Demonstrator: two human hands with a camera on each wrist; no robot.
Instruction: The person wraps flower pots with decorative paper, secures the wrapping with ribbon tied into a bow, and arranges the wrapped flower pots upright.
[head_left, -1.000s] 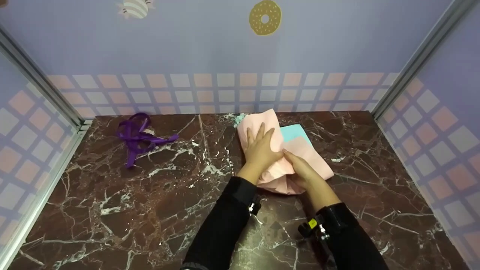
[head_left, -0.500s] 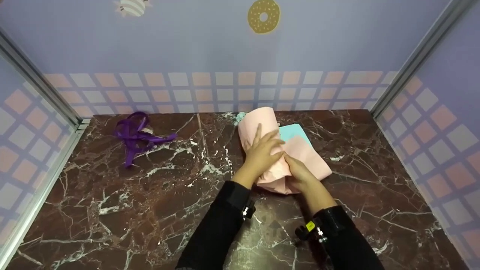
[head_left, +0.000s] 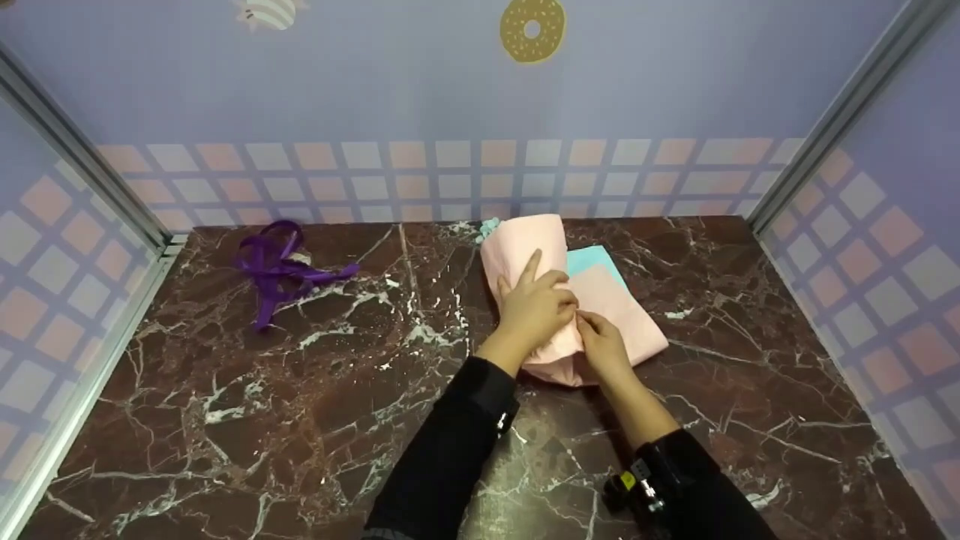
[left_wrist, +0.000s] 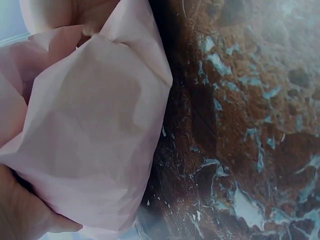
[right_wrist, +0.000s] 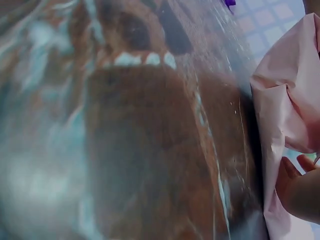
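A bundle of pink wrapping paper (head_left: 531, 238) lies towards the back of the marble-patterned table, rolled on its left side. Its flat flap (head_left: 626, 319) spreads right, with a light blue sheet (head_left: 596, 262) showing behind. Pale blue petals (head_left: 489, 227) peek out at the top left. My left hand (head_left: 534, 307) lies across the roll and grips it, index finger stretched, other fingers bent at the seam. My right hand (head_left: 604, 345) pinches the paper's edge beside those fingertips. The right wrist view shows part of my right hand (right_wrist: 300, 192) against creased pink paper. The roll's contents are hidden.
A loose purple ribbon (head_left: 281, 274) lies tangled at the back left of the table (head_left: 337, 435). Behind stands a lilac wall (head_left: 375, 82) with a checked border, and side panels rise at left and right.
My left hand's fingers have gone from spread to bent, drawing towards the seam. My right hand has turned so its fingertips pinch the paper's edge. The ribbon stays put.
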